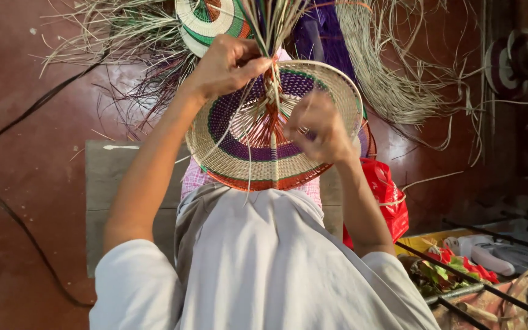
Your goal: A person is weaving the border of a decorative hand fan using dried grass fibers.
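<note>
A round woven fan (276,156) with purple, green, cream and orange bands rests on my lap, its unfinished strands gathered into a braided stem at the top. My left hand (224,64) pinches the bundle of loose straw strands (270,27) where they rise from the braid. My right hand (319,128) is closed over the fan's right side, gripping a thin strand; it is blurred.
Another woven fan (206,18) lies on the red floor beyond, amid heaps of loose straw (392,85). A red plastic bag (386,195) sits by my right elbow. A black cable (7,201) curves across the floor at left. More woven discs (511,61) lie far right.
</note>
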